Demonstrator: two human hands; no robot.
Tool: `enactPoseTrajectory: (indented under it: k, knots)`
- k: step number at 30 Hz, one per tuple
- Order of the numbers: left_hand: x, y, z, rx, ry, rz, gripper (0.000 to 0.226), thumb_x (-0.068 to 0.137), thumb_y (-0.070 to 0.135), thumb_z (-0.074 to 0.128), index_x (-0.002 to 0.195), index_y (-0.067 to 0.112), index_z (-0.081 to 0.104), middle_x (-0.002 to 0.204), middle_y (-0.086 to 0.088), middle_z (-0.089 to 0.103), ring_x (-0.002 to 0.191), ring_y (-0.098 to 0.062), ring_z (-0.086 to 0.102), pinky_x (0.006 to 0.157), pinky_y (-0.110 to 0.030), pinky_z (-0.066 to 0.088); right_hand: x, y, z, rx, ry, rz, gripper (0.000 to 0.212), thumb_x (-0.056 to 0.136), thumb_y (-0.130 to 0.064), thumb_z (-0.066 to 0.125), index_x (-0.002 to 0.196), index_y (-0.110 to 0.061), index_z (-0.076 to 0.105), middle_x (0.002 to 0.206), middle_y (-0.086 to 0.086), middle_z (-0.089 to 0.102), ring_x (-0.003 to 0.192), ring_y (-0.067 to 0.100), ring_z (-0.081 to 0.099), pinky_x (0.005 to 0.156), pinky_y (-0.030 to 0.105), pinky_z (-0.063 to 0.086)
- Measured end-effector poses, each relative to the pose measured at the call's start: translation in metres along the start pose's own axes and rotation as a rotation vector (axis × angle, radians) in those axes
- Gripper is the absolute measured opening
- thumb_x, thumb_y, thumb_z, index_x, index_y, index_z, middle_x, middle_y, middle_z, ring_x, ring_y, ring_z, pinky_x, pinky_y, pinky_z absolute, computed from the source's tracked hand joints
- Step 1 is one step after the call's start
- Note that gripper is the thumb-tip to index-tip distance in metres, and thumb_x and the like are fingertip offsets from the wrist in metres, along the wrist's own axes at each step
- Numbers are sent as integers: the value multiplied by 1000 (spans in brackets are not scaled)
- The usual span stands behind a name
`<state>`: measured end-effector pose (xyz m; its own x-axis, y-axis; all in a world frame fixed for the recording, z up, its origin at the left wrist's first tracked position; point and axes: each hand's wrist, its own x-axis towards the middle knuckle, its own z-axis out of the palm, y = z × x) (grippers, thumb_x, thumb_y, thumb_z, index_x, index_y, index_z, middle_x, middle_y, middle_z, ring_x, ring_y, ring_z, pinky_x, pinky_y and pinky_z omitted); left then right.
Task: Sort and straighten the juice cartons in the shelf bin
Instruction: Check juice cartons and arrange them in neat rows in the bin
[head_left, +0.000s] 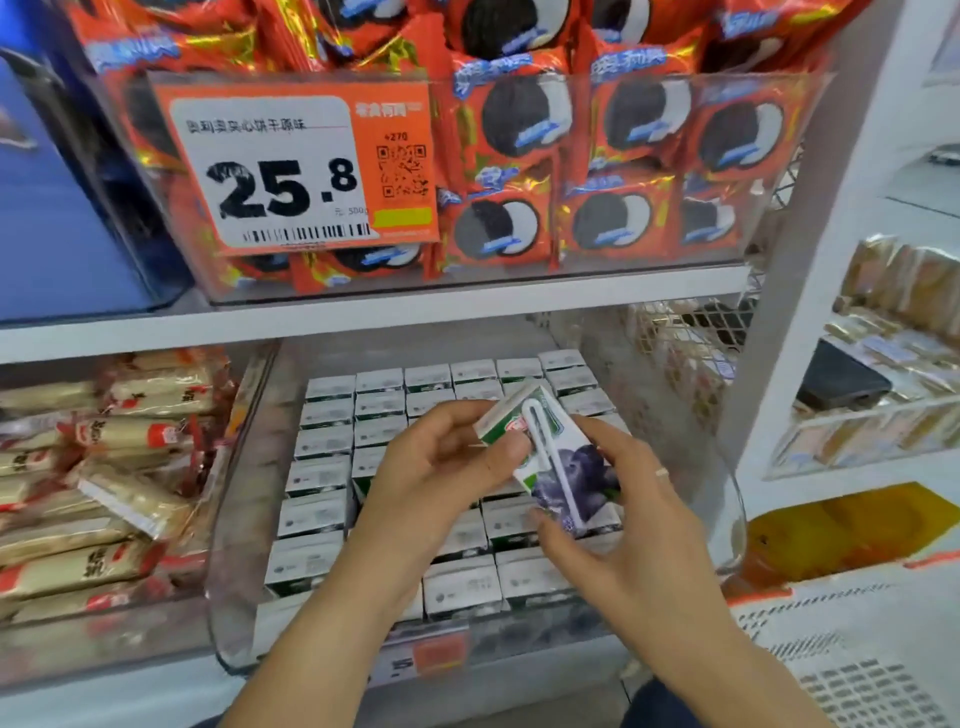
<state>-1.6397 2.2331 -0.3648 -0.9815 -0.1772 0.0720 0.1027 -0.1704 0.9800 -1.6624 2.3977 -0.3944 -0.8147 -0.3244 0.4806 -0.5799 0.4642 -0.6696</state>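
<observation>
A small juice carton (566, 467) with a green top, blueberry picture and white straw is held tilted above the clear shelf bin (234, 597). My left hand (441, 478) grips its upper end from the left. My right hand (618, 525) pinches its lower end from the right, thumb under the bottom corner. Below them, several rows of upright cartons (322, 478) fill the bin, showing white tops. The hands hide the bin's middle rows.
Cream snack packets (104, 493) pile up in the bin at left. Above, a clear bin of red cookie packs (571, 156) carries an orange price tag (291, 166). A white shelf upright (810, 260) stands at right, with more goods beyond.
</observation>
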Motion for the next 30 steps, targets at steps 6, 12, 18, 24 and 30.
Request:
enactPoseTrajectory:
  k: [6,12,18,24,30]
  knots:
    - [-3,-2,-8,108,-11,36,36,64,31,83,98,27,69,99,2,74,94,-18,68,80,-26,56,-3,3,7,45,19,-1,86,70,-26,82,118,-70,27,113,-49,42,100,-25,45,75,-6,34]
    - [-6,-2,-8,105,1,50,37,64,43,81,96,30,70,97,4,74,91,-12,69,79,-25,56,-5,4,12,34,55,-2,75,67,-25,83,115,-60,36,106,-36,50,99,-26,45,74,-8,32]
    - [-6,-1,0,-31,45,-12,26,70,42,66,83,23,75,87,-1,75,80,-11,72,66,-15,54,-5,-4,9,31,44,-12,60,68,-39,73,114,-54,39,107,-27,52,96,-22,48,68,-6,36]
    - [-4,-2,1,-58,30,-46,35,77,47,60,90,19,76,91,-4,76,85,-15,72,70,-21,56,-6,-3,6,-29,54,-37,63,67,-38,71,117,-55,37,106,-29,48,93,-23,47,68,-6,36]
    - [-2,-5,-1,-167,-21,-65,27,77,34,60,94,18,74,101,-4,74,97,-17,69,78,-25,56,-3,4,4,-61,118,-119,71,69,-21,79,129,-36,45,116,-23,47,103,-2,50,82,5,42]
